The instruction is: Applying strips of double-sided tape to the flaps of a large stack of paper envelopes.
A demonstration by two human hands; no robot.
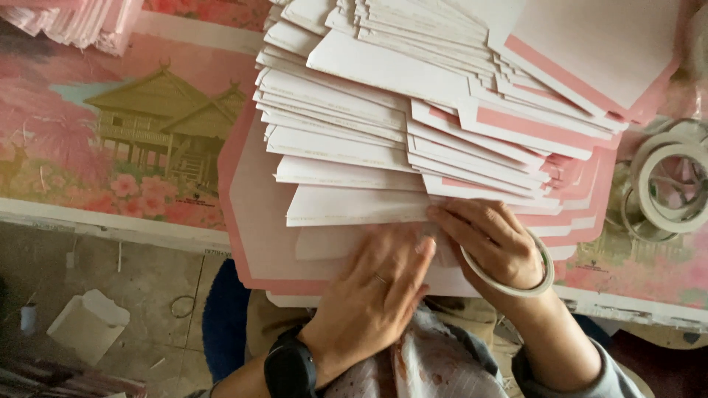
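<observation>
Paper packets and printed sheet on my table

I saw a fanned stack of flat white-and-pink envelopes [413,118] covering the table's middle, a second pink-edged pile [74,22] at the top left corner, a large pink printed sheet [125,125] with a house and flowers beneath them, and a small white open box [87,324] on the floor at lower left

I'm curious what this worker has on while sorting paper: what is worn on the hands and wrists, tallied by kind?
Black watch, left wrist: 1
Ring, left hand: 1
White tape roll, around right wrist: 1
Total: 3
</observation>
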